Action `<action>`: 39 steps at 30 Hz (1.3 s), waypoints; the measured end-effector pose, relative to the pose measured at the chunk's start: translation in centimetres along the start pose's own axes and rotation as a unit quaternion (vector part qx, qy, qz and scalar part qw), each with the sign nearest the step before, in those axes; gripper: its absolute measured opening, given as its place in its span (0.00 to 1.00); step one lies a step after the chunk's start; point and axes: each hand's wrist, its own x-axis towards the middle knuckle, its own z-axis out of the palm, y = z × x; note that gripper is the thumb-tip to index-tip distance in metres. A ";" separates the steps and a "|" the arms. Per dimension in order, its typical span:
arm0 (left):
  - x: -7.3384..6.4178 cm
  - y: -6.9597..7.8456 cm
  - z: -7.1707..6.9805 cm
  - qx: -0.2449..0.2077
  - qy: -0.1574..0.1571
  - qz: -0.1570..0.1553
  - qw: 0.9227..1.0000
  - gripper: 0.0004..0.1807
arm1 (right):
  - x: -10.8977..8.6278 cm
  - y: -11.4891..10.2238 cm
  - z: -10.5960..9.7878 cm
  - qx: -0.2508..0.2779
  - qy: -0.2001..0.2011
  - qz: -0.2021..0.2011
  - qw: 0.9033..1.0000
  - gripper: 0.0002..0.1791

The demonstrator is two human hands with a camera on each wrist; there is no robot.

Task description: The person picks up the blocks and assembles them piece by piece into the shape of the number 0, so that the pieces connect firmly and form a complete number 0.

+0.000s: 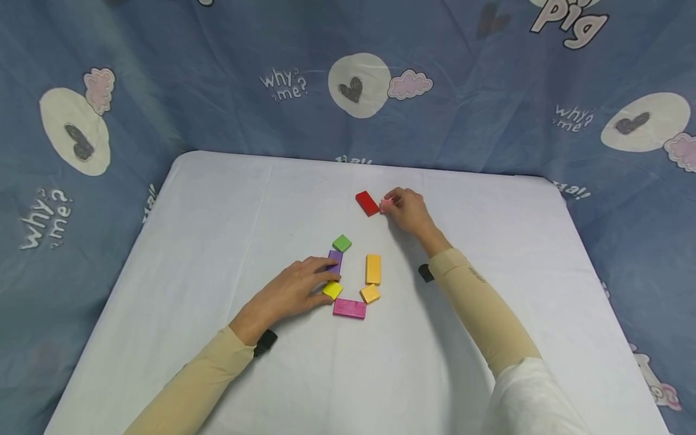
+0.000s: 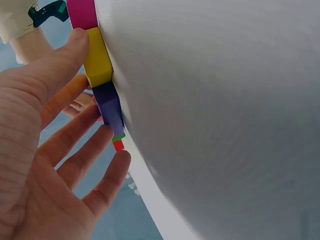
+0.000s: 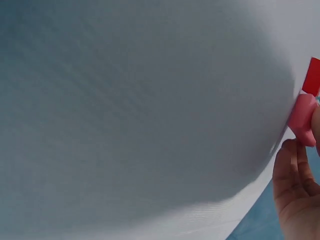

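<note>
My right hand [image 1: 410,212] pinches a small pink block [image 1: 386,206] at the far part of the table, beside a red rectangular block [image 1: 367,203]. In the right wrist view, the thumb and fingers are partly cut off by the frame's edge. Along the left of the block arrangement, my left hand [image 1: 293,287] has its fingers spread beside a purple block [image 1: 335,262] and a yellow block [image 1: 332,290]. Its thumb lies by the yellow block in the left wrist view, with fingertips at the purple one. A green block [image 1: 342,243] sits at the purple block's far end.
Nearest the person lies a magenta block [image 1: 350,309]. On the right side, a long orange block [image 1: 373,269] meets a smaller light orange block [image 1: 370,294]. All rest on a white-covered table [image 1: 293,386], with blue printed cloth [image 1: 217,78] behind it.
</note>
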 end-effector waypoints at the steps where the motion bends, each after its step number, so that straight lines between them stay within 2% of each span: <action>1: 0.0 0.0 0.0 0.000 0.001 -0.001 1.000 0.26 | -0.1 0.0 -0.1 0.008 0.003 -0.001 1.000 0.14; 9: 0.0 0.1 -0.1 0.000 0.000 -0.002 1.000 0.26 | -1.2 0.6 -0.5 0.075 0.006 0.034 0.997 0.15; 14: 0.0 0.0 -0.2 -0.001 0.000 -0.001 1.000 0.26 | -2.1 0.3 -1.1 0.104 -0.028 0.026 0.994 0.15; 19: 0.1 -0.2 -0.1 0.001 -0.004 -0.003 1.000 0.26 | -3.0 -0.2 -1.1 0.101 -0.084 -0.010 0.991 0.14; 24: 0.0 -0.2 0.0 0.004 -0.008 -0.002 1.000 0.26 | -3.7 -0.6 -0.4 0.090 -0.121 -0.018 0.988 0.13; 39: 0.0 -0.3 0.1 0.010 -0.006 -0.004 1.000 0.26 | -4.5 -1.3 -0.1 0.073 -0.156 -0.038 0.984 0.12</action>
